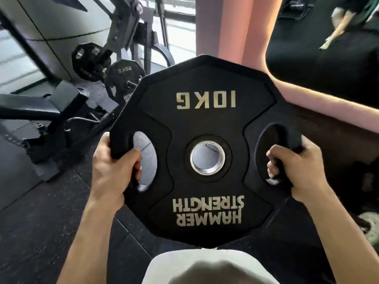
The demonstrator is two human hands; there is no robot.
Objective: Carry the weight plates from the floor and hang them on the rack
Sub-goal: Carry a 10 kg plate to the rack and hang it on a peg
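**10 kg plate held up in both hands**

Person holds a black plate point(206, 148) in front of the chest, clear of the floor point(41, 212), face toward the head cam. Lettering reads upside down from here: "10KG" at the top edge, "HAMMER STRENGTH" near the bottom. Steel-ringed centre hole w/ 2 oval grip slots, 1 each side.

Left hand point(113, 171) is clenched on the plate's left rim, fingers wrapped through the left slot, thumb on the outer edge. Right hand point(297, 171) grips the right rim the same way, fingertips curled into the right slot. Both forearms bare, elbows low. Pale shirt point(205, 267) shows at the bottom of the view.

Behind and to the left stands a gym machine point(127, 33) w/ dark frame. 2 more plates hang on its pegs: a 20 kg plate point(121, 78) just past the held plate's upper left edge, and another plate point(88, 60) higher, left of it; its marking is too small to read. A black bench pad point(37, 105) sits at far left. Pink pillar point(225, 23) rises behind the held plate, w/ a pink ledge point(328, 103) running off to the right.
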